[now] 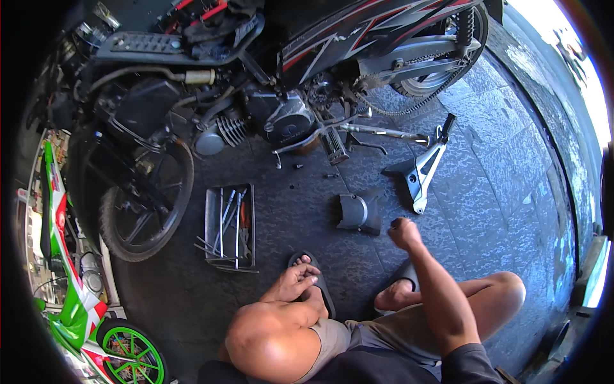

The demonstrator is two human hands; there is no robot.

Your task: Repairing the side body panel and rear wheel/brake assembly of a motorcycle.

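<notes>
My left hand [297, 281] hangs beside my raised left knee over my left foot in a dark sandal, fingers loosely apart and holding nothing visible. My right hand [403, 232] is out in front with curled fingers, just right of a dark grey curved cover [359, 211] lying on the floor; whether it holds anything small is hidden. Beyond it lies a silver footrest bracket [416, 179] with a black peg. Small bolts [331, 175] sit near the motorcycle's engine [281, 118]. A metal tray [254, 243] at center left holds several long tools and an orange-handled one.
The dark motorcycle, with front wheel [147, 243] and rear wheel [435, 83], spans the top, red-handled tools resting on it. A green, white and red motorcycle [67, 301] stands at left. A dark tiled floor [486, 211] runs to a step edge and bright opening at right.
</notes>
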